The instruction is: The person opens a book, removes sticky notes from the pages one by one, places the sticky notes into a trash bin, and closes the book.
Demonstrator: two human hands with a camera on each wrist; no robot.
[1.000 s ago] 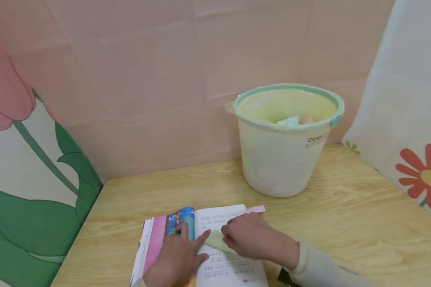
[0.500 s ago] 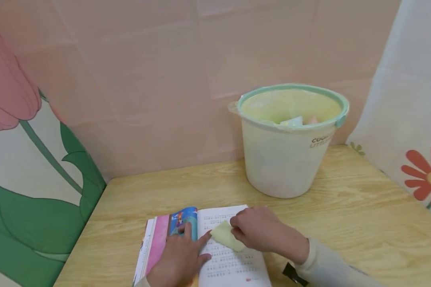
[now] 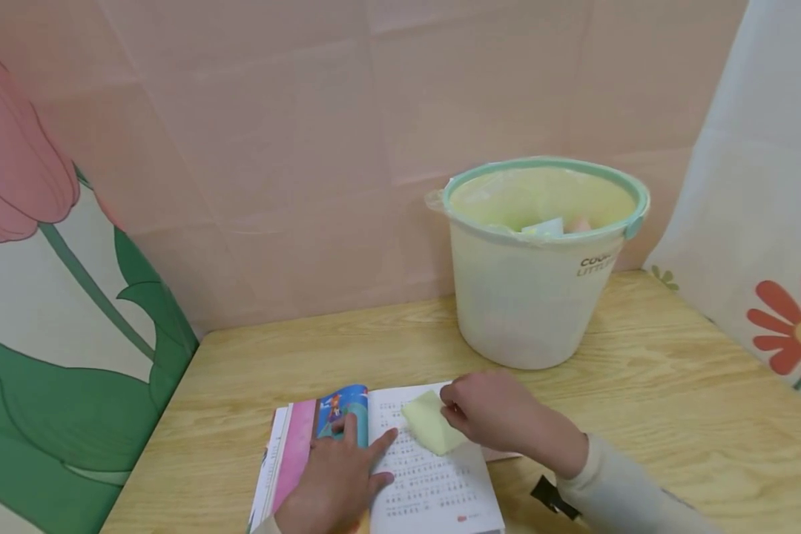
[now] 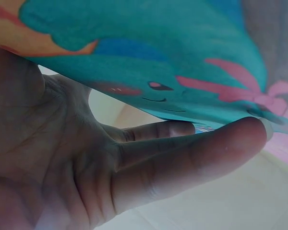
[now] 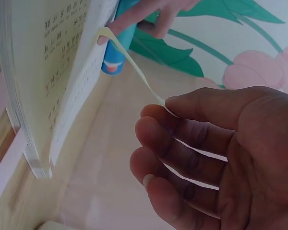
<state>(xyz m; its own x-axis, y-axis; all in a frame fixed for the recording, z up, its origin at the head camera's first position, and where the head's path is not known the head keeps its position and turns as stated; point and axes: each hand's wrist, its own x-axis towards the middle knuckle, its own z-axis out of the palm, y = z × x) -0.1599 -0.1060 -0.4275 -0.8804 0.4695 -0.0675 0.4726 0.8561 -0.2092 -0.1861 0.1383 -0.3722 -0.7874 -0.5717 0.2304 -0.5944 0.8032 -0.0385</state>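
An open book (image 3: pixel 427 493) lies at the table's near edge, with printed text on its right page and a coloured picture on the left. My left hand (image 3: pixel 337 475) rests on it with spread fingers, pressing near the fold. In the left wrist view those fingers (image 4: pixel 192 165) lie nearly straight against the teal picture page (image 4: pixel 149 72). Over the right page, my right hand (image 3: pixel 497 415) pinches a pale yellow-green slip of paper (image 3: pixel 432 424) at its right side. The right wrist view shows thumb and index finger holding the curved slip's edge (image 5: pixel 134 64).
Behind the book stands a white bucket (image 3: pixel 517 304) with a green rim, a clear liner and paper scraps inside. Pink paper (image 3: pixel 500 454) pokes out under the book's right edge. A black clip-like thing (image 3: pixel 554 497) is by the right sleeve. Printed cloths surround the wooden table (image 3: pixel 320 352).
My right hand has moved up and to the right, lifting the yellow-green slip away from the left fingertips, and more of the slip shows. The left hand stays on the book.
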